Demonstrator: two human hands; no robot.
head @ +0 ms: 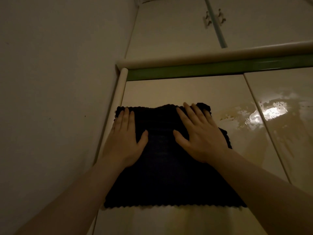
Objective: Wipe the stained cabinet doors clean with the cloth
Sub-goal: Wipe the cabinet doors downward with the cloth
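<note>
A dark cloth (162, 175) is spread flat against a glossy cream cabinet door (169, 92), close to the door's top left corner. My left hand (123, 138) presses flat on the cloth's left part, fingers together and pointing up. My right hand (201, 133) presses flat on its upper right part, fingertips reaching the cloth's top edge. Brownish wet streaks (237, 116) spread over the door to the right of the cloth. A second cream door (288, 133) on the right is streaked and shiny too.
A plain wall (55, 99) runs along the left, meeting a cream rounded frame post (118, 95). A green strip (203, 69) and a cream rail (211, 55) cross above the doors. Higher up are upper cabinet doors with two small handles (214, 16).
</note>
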